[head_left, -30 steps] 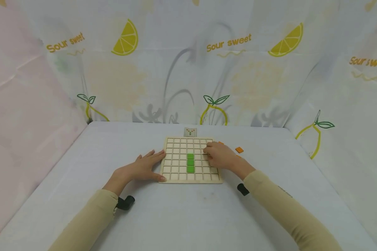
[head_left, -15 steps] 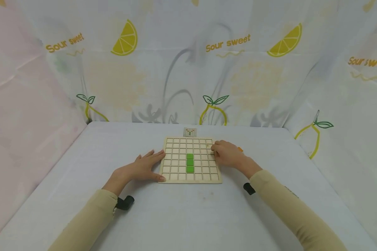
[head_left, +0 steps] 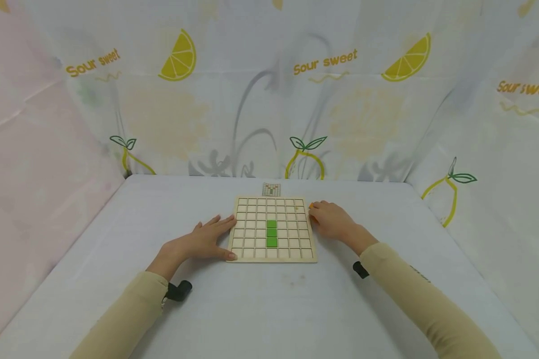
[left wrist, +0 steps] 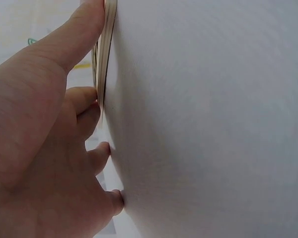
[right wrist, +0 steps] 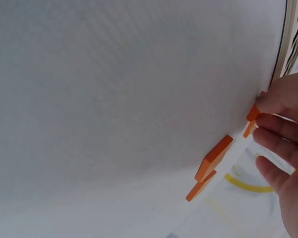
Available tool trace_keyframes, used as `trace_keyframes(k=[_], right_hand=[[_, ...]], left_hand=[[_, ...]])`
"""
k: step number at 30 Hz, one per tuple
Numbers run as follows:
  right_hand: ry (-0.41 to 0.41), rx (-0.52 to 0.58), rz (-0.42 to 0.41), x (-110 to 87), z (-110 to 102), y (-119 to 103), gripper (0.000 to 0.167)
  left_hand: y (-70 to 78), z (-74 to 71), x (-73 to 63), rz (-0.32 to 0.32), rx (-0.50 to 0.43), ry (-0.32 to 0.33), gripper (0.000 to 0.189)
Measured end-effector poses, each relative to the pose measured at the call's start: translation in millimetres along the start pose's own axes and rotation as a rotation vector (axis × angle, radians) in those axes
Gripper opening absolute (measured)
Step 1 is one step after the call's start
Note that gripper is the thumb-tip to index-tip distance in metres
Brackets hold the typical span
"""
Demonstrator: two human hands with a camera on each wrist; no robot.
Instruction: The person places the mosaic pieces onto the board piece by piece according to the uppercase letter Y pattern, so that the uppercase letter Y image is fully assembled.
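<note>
A square wooden grid board [head_left: 292, 254] lies flat, with three green tiles [head_left: 271, 233] in one column of its cells. My left hand [head_left: 202, 240] rests along the board's left side, fingers spread and thumb at the near left corner. In the left wrist view, thumb and fingertips touch the board's edge [left wrist: 108, 44] and the tabletop. Just off the board's right side is my right hand [head_left: 334, 221], with curled fingers at an orange tile [head_left: 312, 205]. The right wrist view has thumb and fingers pinching that tile [right wrist: 253, 113]; the index fingertip is hidden.
Two more orange tiles, a nearer one [right wrist: 213, 158] and a farther one [right wrist: 201, 186], lie on the white tabletop [head_left: 269, 309] beside the right hand. A small printed pattern card [head_left: 271, 189] lies behind the board. Patterned cloth walls [head_left: 251, 89] enclose the table.
My right hand has moved rightward off the board's right columns to the orange tile beside the board. The left hand and the green tiles have stayed in place.
</note>
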State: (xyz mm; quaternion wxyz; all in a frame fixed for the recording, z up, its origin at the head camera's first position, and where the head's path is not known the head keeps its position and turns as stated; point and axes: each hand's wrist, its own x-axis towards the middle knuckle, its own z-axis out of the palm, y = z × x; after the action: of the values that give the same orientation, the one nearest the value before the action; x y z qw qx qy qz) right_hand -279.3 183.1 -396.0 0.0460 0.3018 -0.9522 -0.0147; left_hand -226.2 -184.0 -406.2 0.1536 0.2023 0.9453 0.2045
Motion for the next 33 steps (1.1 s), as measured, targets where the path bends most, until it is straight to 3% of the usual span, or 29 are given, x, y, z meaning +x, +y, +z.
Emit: trace_keyframes(k=[26, 33], right_hand=[[-0.024, 0.032, 0.035, 0.9, -2.7, 5.9, 0.013], [-0.008, 0.058, 0.001, 0.4, 0.5, 8.1, 0.014]], left_hand=[[2.6, -1.4, -3.0, -0.002, -0.002, -0.003, 0.106], [2.5, -1.5, -2.4, -0.008, 0.001, -0.006, 0.106]])
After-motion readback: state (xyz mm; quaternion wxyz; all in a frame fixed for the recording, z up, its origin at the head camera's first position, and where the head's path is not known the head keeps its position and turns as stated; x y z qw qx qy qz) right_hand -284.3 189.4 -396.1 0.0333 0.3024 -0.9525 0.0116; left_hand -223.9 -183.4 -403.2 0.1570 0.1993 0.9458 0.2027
